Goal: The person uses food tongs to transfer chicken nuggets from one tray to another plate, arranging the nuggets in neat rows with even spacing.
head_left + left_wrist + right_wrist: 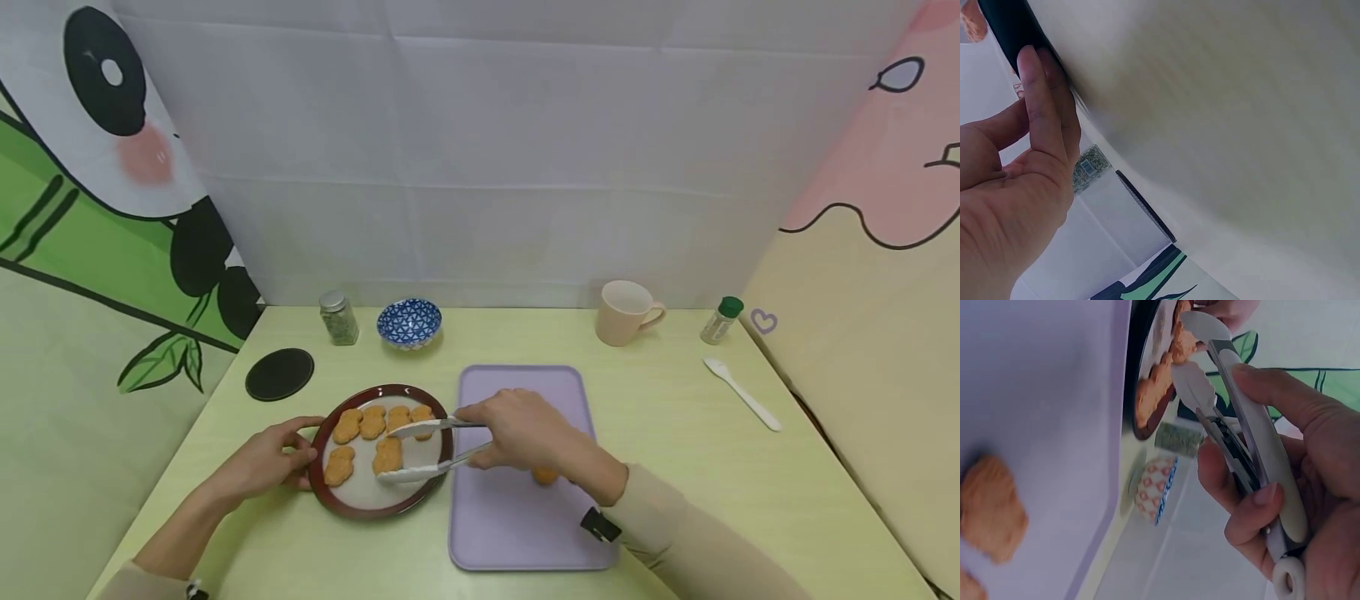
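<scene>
**Tongs spread about a nugget on the plate, left hand at the rim**

Your right hand (517,429) is grasping the tongs (416,474), thumb along one arm and fingers curled round the other, as the right wrist view shows. The two white tips are spread apart over the plate (363,490), reaching in from its right side. One nugget (387,457) lies between them; you cannot tell from these views whether both tips touch it.

Your left hand (258,458) is grasping the plate by its dark brown rim, on the left side. In the left wrist view, two of your fingers lie against the rim's outer side.

The plate has a pale centre and carries six nuggets: four in a row along the far part, one near your left thumb, and the one between the tips. Just to the right of the plate is the purple tray (517,533), with your right hand and wrist above it. At least two more pieces (994,509) lie on the tray, one of them partly hidden under your forearm in the head view.

Farther back on the pale table (690,500), from left to right, you have a black disc (280,374), a silver-lidded jar (338,318), a blue-and-white bowl (409,323), a pale pink mug (621,315), a green-capped bottle (721,322) and a white utensil (742,394).
</scene>
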Motion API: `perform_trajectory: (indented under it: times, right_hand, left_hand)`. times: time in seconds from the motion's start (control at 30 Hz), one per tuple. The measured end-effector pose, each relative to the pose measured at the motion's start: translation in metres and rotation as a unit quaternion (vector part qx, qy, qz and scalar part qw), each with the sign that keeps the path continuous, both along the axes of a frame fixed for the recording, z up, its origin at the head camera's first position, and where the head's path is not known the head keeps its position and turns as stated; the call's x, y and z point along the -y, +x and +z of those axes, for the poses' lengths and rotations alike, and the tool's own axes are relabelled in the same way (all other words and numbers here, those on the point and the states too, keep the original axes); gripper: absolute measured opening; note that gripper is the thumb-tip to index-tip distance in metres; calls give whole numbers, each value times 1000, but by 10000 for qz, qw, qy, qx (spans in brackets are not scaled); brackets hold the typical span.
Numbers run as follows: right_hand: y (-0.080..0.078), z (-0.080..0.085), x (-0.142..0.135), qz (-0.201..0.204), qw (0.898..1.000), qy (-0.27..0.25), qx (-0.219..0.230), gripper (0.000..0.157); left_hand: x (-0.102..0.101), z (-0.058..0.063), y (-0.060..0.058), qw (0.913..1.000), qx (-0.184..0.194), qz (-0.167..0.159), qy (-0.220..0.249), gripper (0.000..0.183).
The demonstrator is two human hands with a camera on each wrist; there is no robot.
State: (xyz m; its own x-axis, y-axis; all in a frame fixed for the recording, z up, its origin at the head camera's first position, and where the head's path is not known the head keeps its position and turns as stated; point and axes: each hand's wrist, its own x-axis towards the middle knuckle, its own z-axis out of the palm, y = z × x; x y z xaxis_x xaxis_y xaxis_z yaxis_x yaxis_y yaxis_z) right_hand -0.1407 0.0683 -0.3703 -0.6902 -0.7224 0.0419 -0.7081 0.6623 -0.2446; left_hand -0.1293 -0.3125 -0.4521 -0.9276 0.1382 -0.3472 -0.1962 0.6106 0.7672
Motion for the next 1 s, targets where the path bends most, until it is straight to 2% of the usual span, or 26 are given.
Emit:
perform_trajectory:
  times: [0.2,0.57,0.8,1.0]
  right_hand:
    - [-1,-5,26,34,10000,76,33,55]
    - [0,-10,38,-21,9998,120,149,57]
    - [1,-10,33,-19,9999,20,167,57]
    - [0,-4,5,-173,9997,-107,114,61]
  left_hand:
    - [-2,3,2,10000,-67,-31,41,51]
    - [-1,3,1,9999,-138,-100,-3,51]
    - [0,1,1,9999,-97,-98,-6,51]
    - [0,2,2,9999,-88,-74,53,51]
